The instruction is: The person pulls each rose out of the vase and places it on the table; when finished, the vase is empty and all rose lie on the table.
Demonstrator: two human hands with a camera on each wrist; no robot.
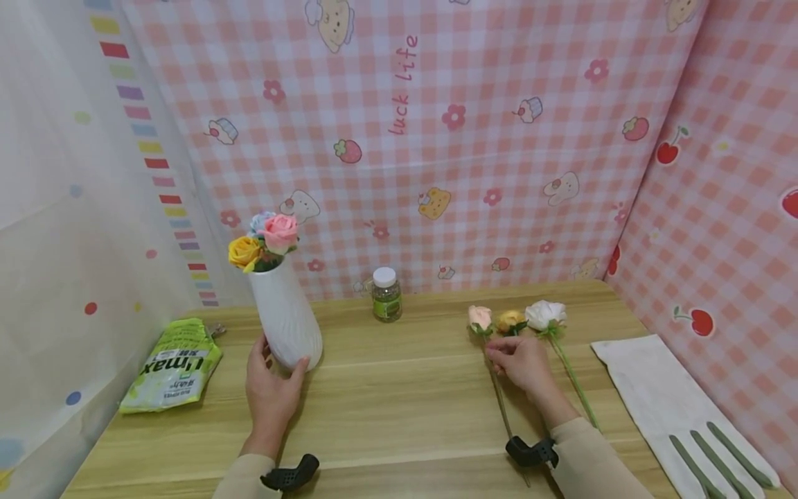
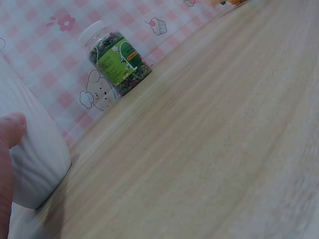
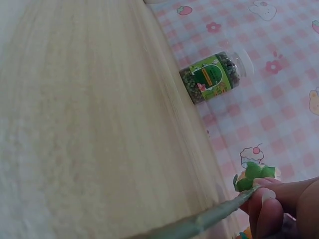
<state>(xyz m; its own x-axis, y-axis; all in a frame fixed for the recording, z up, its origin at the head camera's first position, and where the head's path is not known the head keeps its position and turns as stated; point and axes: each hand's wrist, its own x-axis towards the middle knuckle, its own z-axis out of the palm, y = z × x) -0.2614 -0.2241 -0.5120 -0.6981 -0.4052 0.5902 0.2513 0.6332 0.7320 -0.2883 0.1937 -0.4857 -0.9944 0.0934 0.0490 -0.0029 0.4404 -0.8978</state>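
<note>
On the left, my left hand (image 1: 271, 396) grips the lower part of a white vase (image 1: 283, 312), thumb on the near side. The vase holds a yellow rose (image 1: 244, 252), a pink rose (image 1: 280, 233) and a light blue flower (image 1: 259, 223). My right hand (image 1: 525, 362) pinches the stem of a peach rose (image 1: 480, 317) just below its bloom; in the right wrist view the green stem (image 3: 194, 224) runs toward the camera. Beside that hand lie an orange-yellow rose (image 1: 510, 320), its stem mostly hidden, and a white flower (image 1: 546, 315) on a green stem.
A jar with a white lid (image 1: 386, 296) stands at the back of the wooden table (image 1: 386, 416). At the far left lies a green packet (image 1: 173, 366). A white cloth with green stripes (image 1: 667, 402) is at the right. Checked cloth walls border the back and right.
</note>
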